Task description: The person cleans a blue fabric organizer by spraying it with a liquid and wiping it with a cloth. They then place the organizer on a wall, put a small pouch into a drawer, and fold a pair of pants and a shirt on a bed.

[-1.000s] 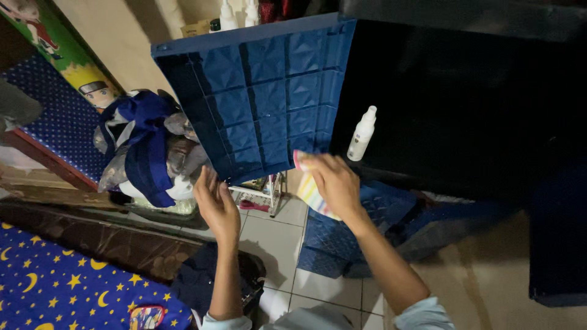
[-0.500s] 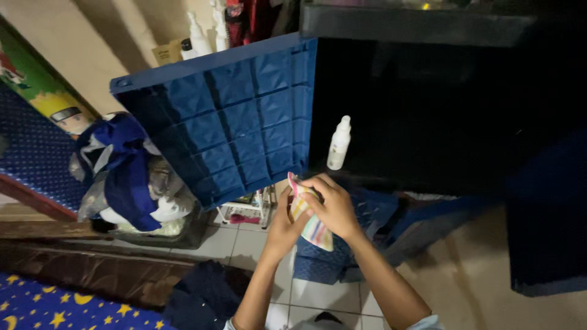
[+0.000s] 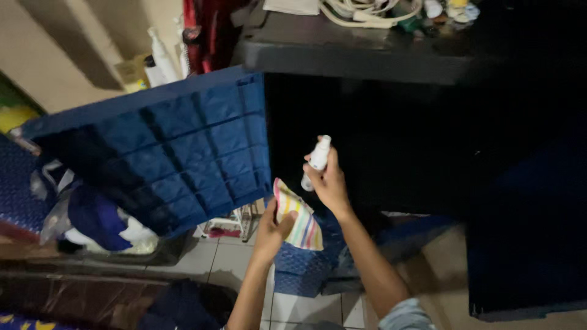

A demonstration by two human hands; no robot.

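Cloth [image 3: 298, 215] and spray bottle [image 3: 317, 160] are both picked up, so the fetching looks done, while the wiping itself has not begun, as far as I can judge. Nearest me, below the open blue cabinet door [image 3: 165, 159], the left hand [image 3: 273, 225] pinches the striped cloth by its lower edge, and the cloth hangs just beside the door's bottom corner. A little further in, to the right of that door, the right hand [image 3: 328, 183] is clenched around the small white bottle, holding it upright at the mouth of the dark cabinet [image 3: 428, 140].

Room is tight on the door side, since its edge stands close to both hands. The cabinet opening beyond is deep and dark; I cannot tell what lies inside. Overhead, the cabinet's top edge juts out, cluttered with cables [image 3: 367, 13]. Left of the door sits a heap of clothes [image 3: 101, 220].
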